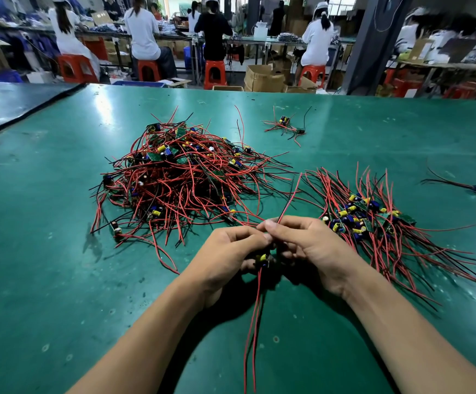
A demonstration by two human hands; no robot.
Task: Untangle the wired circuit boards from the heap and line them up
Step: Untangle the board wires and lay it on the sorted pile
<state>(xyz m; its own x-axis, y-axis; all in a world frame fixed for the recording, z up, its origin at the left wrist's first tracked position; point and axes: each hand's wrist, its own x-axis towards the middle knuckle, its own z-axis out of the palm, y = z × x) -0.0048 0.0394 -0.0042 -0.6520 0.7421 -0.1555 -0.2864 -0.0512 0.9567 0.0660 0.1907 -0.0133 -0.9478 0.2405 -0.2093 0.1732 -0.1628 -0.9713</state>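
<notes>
Centre of view: my left hand (228,251) curls round a small circuit board (263,259), and my right hand (307,245) pinches its upper wire (287,199). Two red leads (255,322) trail toward 6 o'clock. On the green table (60,251), the tangled heap (180,177) lies at 11 o'clock — the lined-up boards (373,220) at 2 o'clock.

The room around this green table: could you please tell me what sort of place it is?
Probably an electronics assembly workshop: a heap of wired circuit boards lies on the green table, and capped workers sit on red stools at benches.
</notes>
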